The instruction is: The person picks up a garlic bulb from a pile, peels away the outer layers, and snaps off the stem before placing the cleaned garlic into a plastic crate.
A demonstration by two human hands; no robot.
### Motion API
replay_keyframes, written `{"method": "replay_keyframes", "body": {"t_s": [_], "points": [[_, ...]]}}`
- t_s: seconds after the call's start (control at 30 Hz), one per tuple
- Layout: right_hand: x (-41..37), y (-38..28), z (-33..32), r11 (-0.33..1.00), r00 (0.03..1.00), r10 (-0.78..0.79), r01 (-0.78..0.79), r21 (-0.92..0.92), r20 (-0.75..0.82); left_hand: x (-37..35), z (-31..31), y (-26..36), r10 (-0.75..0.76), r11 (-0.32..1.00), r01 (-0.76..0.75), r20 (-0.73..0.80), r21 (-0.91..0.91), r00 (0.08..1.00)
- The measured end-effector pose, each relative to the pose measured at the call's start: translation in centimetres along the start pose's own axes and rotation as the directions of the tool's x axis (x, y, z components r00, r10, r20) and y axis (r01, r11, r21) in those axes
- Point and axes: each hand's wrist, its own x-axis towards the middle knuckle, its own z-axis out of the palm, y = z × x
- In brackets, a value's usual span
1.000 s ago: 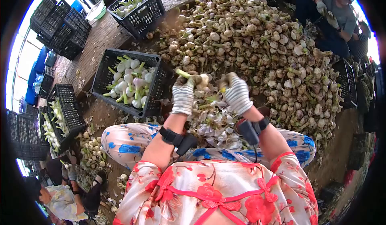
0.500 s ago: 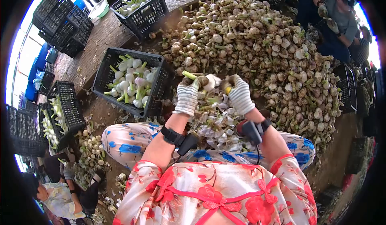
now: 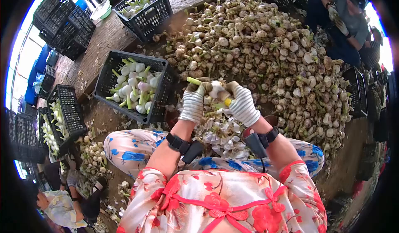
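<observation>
- A great heap of unpeeled garlic (image 3: 266, 54) fills the far middle and right of the scene.
- A black crate (image 3: 160, 89) just left of the hands holds cleaned white bulbs with green stalks; more crates (image 3: 62, 25) stand stacked at the far left.
- A seated co-worker (image 3: 345, 21) is at the far right edge of the heap.
- A pile of papery peelings (image 3: 220, 131) lies near, between the person's knees.
- The left hand (image 3: 193, 102), in a striped glove, has its fingers wrapped around a garlic bulb (image 3: 216, 89), held above the peelings at the near edge of the heap, stalk pointing left.
- The right hand (image 3: 243, 104), gloved too, touches the bulb's right side, fingers curled on a yellow item (image 3: 227, 102), perhaps a small knife.
</observation>
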Motion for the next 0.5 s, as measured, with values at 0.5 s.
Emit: {"method": "replay_keyframes", "body": {"t_s": [0.5], "points": [[-1.3, 9.1, -1.2, 0.952, 0.906, 0.256, -0.174, -0.252, 0.338, 0.0, -1.3, -0.5, -0.53, 0.769, 0.499, 0.037, -0.399, 0.847]]}}
